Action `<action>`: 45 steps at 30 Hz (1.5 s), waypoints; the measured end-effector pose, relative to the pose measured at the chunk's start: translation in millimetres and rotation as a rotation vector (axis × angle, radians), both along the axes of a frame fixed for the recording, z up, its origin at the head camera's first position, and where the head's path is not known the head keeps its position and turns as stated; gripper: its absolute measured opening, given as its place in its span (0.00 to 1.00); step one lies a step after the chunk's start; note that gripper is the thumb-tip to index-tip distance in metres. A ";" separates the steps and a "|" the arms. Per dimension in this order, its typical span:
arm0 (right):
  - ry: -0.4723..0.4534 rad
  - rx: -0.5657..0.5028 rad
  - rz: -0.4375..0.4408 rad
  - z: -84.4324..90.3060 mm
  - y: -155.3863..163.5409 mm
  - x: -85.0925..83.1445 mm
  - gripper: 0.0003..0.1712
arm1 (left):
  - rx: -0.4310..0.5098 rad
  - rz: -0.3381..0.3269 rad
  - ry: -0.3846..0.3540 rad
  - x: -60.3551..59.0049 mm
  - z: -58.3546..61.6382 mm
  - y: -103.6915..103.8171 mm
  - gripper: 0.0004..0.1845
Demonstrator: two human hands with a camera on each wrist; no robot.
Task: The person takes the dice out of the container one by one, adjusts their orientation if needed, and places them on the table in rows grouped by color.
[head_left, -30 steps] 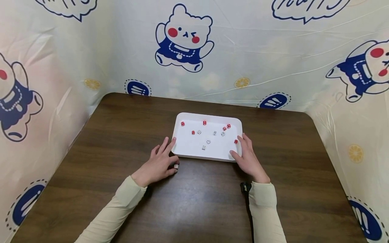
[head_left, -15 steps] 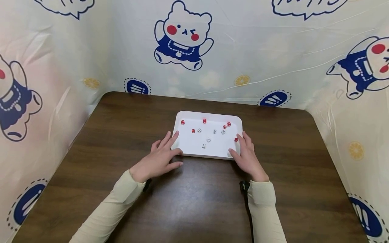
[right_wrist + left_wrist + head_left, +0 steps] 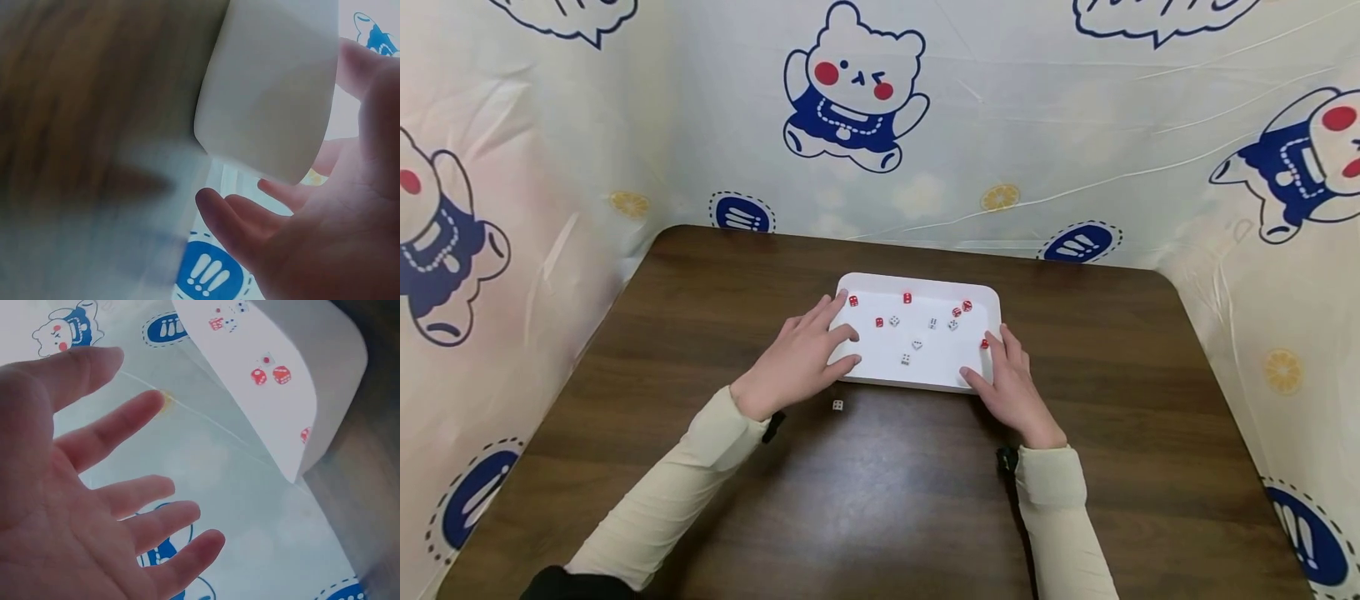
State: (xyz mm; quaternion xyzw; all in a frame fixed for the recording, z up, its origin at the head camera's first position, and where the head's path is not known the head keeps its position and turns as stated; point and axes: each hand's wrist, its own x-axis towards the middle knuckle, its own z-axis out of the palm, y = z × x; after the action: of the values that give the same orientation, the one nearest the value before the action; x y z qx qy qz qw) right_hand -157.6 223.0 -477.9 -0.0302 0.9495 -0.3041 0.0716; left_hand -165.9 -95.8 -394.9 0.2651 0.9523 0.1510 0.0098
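Note:
A white tray [image 3: 917, 281] lies in the middle of the brown table [image 3: 700, 292] and holds several red dice [image 3: 853, 301] and white dice [image 3: 906, 359]. My left hand [image 3: 820, 346] lies with its fingers spread over the tray's left edge, holding nothing. One white die [image 3: 837, 405] sits on the table just in front of that hand. My right hand [image 3: 1003, 375] rests against the tray's right front corner, thumb along the front rim. In the left wrist view the open palm [image 3: 94, 487] is beside the tray [image 3: 325, 375]. The right wrist view shows the tray corner [image 3: 275, 94] near the fingers [image 3: 237, 219].
Cartoon-print sheets [image 3: 865, 125] wall the table at the back and on both sides. Bare table top stretches in front of the tray and to its left and right.
My left hand has moved from the table near the loose white die forward onto the tray's left edge, which uncovers the die. The right hand has barely moved.

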 end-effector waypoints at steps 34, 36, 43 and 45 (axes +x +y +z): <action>-0.013 -0.035 -0.006 1.6 -2.1 0.0 0.48 | -0.092 -0.082 -0.128 -69.7 -18.0 52.3 0.21; -0.015 -0.033 -0.004 1.5 -1.9 0.1 0.48 | -0.111 -0.088 -0.149 -74.0 -21.4 53.4 0.21; -0.011 -0.052 0.008 3.1 -1.3 1.6 0.47 | -0.160 -0.034 -0.219 -85.9 -31.1 58.7 0.22; -0.011 -0.050 0.008 3.5 -0.9 1.9 0.47 | -0.192 -0.027 -0.231 -88.8 -34.7 60.0 0.23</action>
State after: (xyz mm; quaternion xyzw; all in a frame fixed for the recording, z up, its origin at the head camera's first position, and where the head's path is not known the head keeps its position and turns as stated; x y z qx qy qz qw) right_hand -155.7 222.2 -474.4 -0.0342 0.9410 -0.3277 0.0770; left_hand -254.7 -35.9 -429.6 0.2567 0.9512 0.0885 0.1468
